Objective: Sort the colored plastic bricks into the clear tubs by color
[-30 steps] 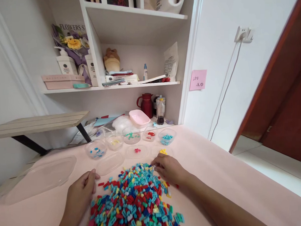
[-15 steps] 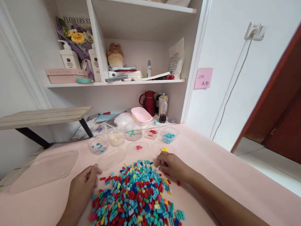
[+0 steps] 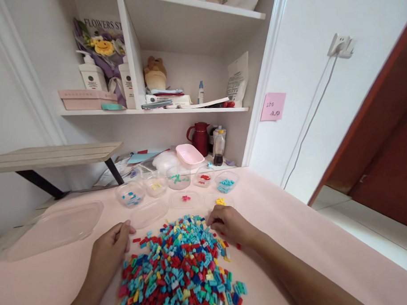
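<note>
A big heap of small toy building bricks [image 3: 182, 267] in red, turquoise, blue, green and yellow lies in front of me. My left hand [image 3: 111, 245] rests on the table at the heap's left side, fingers curled together, nothing visible in them. Over the heap's upper right edge is my right hand [image 3: 227, 222], its fingers bent down and pressed together. Whatever they may hold is hidden. Just beyond it, yellow bricks [image 3: 221, 201] lie in a clear lid. Clear tubs hold blue bricks [image 3: 131, 198], green bricks [image 3: 176, 178], red bricks [image 3: 205, 178] and turquoise bricks [image 3: 226, 184].
Pink bricks [image 3: 186, 198] lie in another clear lid. A bare clear lid [image 3: 149, 214] and a large clear container [image 3: 57, 229] are at left. Behind stand a pink basin [image 3: 190, 155], a red jug [image 3: 200, 140] and a bottle [image 3: 218, 148]. A shelf [image 3: 158, 111] overhangs the back.
The whole view has shifted slightly. Both hands keep nearly the same places beside the heap, and the right hand's fingers stay bent at its upper edge.
</note>
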